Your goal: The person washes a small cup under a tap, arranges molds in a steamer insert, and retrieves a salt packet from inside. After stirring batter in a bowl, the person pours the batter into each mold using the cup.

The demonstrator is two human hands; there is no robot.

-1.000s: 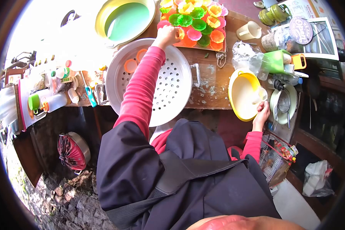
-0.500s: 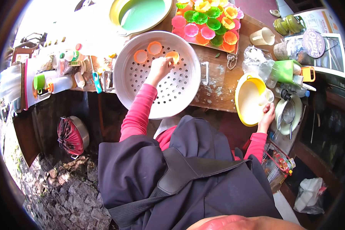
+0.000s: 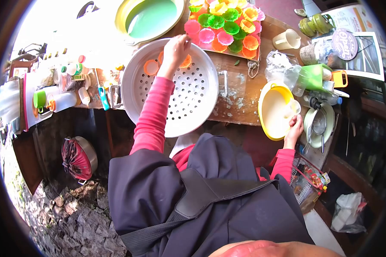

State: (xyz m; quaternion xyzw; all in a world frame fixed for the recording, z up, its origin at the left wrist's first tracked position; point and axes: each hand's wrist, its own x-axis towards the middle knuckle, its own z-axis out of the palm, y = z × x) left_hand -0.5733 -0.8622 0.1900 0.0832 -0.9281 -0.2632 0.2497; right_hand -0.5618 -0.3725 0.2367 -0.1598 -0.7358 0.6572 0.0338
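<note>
My left hand [image 3: 176, 50] reaches over the far rim of a large perforated steamer tray [image 3: 188, 100], its fingers loosely bent and nothing visible in them. Just beyond the fingertips is a red tray [image 3: 230, 52] packed with fluted molds, among them a pink mold [image 3: 192, 27]. Inside the steamer tray sit an orange mold [image 3: 151, 67] on the left and another orange mold [image 3: 185, 62] beside my hand; a third is partly hidden behind the hand. My right hand [image 3: 294, 125] grips a clear plastic cup [image 3: 292, 109] over a yellow basin [image 3: 261, 112] of pale liquid.
A basin of green liquid [image 3: 152, 21] stands behind the steamer tray. To the right are a beige pitcher [image 3: 287, 39], a plastic bag [image 3: 281, 68], a green container [image 3: 314, 77] and a bowl with a strainer [image 3: 319, 125]. Bottles [image 3: 66, 95] crowd the left side.
My left hand has let go of an orange mold in the steamer tray and moved away toward the red tray. My right hand stays at the yellow basin with the cup.
</note>
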